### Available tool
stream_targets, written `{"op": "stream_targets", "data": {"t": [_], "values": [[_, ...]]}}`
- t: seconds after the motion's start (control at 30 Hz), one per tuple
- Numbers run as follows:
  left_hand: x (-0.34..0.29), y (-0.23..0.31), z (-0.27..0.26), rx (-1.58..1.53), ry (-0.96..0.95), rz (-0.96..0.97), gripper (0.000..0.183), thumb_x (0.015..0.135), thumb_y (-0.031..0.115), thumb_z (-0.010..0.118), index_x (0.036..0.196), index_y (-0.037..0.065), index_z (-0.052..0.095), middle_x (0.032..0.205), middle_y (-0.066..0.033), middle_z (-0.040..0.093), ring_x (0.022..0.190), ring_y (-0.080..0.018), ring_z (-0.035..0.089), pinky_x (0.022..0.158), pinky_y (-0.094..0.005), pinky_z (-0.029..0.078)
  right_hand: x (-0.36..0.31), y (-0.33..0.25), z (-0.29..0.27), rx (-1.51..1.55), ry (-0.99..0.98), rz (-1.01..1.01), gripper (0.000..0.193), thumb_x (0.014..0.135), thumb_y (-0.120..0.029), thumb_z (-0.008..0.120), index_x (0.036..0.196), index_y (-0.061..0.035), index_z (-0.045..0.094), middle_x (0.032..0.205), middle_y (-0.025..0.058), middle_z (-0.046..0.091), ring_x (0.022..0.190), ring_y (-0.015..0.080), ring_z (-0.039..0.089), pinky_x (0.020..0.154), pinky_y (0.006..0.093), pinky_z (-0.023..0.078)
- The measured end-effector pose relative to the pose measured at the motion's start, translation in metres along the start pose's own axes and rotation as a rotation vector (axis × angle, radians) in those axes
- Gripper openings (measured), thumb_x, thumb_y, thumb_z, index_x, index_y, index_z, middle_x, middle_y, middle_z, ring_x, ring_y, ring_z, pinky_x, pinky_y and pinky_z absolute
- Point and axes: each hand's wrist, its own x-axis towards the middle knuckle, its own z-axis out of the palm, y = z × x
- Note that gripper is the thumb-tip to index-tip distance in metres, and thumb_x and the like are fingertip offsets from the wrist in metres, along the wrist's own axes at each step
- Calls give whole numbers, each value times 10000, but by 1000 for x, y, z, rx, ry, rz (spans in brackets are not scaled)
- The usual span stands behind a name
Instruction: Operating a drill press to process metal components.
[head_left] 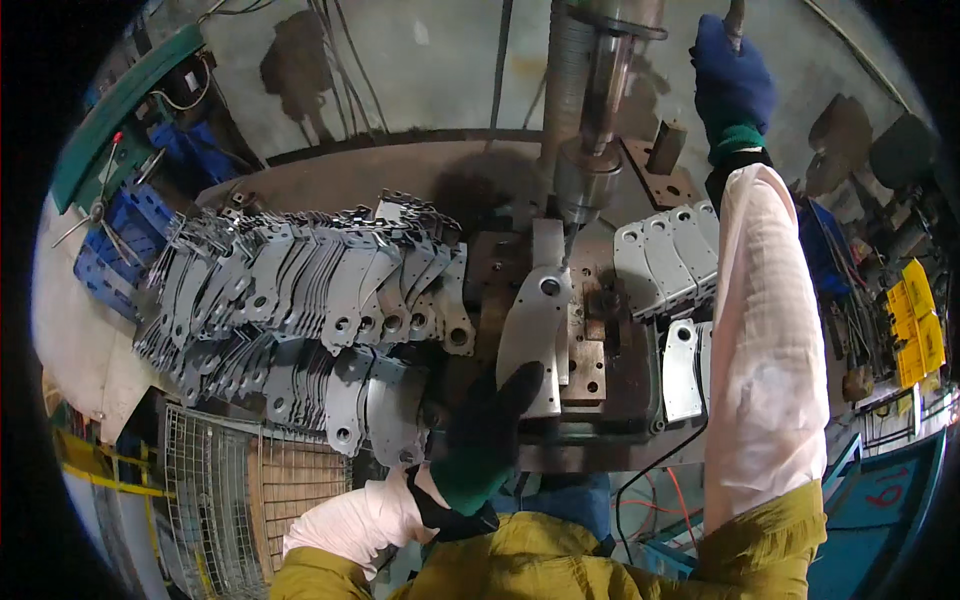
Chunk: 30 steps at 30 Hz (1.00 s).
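Observation:
A curved grey metal plate point(530, 335) with a round hole near its far end lies on a steel fixture point(588, 370). My left hand point(485, 425), in a dark glove with a green cuff, grips the plate's near end, thumb on top; its other fingers are hidden. Over the plate's far end hangs the spindle of a drill press point(590, 170), its thin bit point(570, 245) close to the hole; whether they touch I cannot tell. Up at the right, my right hand point(735, 85), in a blue glove, is closed round a lever handle point(735, 22).
Rows of similar metal plates point(300, 290) crowd the left of the bench. More stacked plates point(665, 255) stand right of the fixture, partly behind my right arm. A wire basket point(215, 500) is at the lower left, yellow bins point(915, 320) at the far right. A black cable point(660, 460) hangs near the bench's front.

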Motion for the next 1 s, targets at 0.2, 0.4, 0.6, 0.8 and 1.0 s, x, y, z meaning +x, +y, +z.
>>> {"op": "stream_targets", "data": {"t": [0.2, 0.4, 0.6, 0.8, 1.0], "values": [[1, 0, 1, -524, -61, -265, 629, 838, 122, 692, 1442, 88, 518, 1338, -190, 584, 1208, -396, 563, 1036, -500, 464, -9, 18, -11, 0, -36, -64, 600, 867, -600, 669, 1073, -38, 714, 859, 60, 736, 777, 156, 667, 741, 325, 510], [28, -11, -5, -1260, -117, -860, 571, 890, 297, 760, 1388, 106, 557, 1244, -113, 653, 1067, -330, 656, 886, -459, 564, -31, 11, -58, 23, -306, 39, 610, 871, -600, 664, 1001, -4, 698, 789, 111, 703, 718, 223, 665, 699, 354, 510], [36, -91, -35, -718, -383, -321, 711, 775, 380, 850, 1371, 97, 585, 1209, -152, 670, 1023, -316, 679, 854, -417, 571, -43, -19, -83, 215, -441, 177, 450, 849, -439, 793, 951, -19, 666, 732, 51, 634, 645, 126, 613, 626, 271, 511], [72, -107, -21, -187, -236, 130, 522, 907, 417, 729, 1253, 32, 659, 1015, -113, 723, 888, -224, 691, 833, -362, 557, -41, -13, -73, 66, -397, 104, 664, 848, -675, 642, 958, -25, 715, 745, 73, 711, 666, 191, 667, 681, 354, 511], [102, -132, 19, -355, -534, -258, 354, 1031, 230, 551, 1376, 184, 615, 1248, -104, 676, 1042, -223, 681, 940, -333, 538, -39, -11, -69, 71, -347, 132, 528, 862, -508, 725, 984, 4, 687, 763, 76, 683, 680, 163, 651, 673, 315, 521]]}}
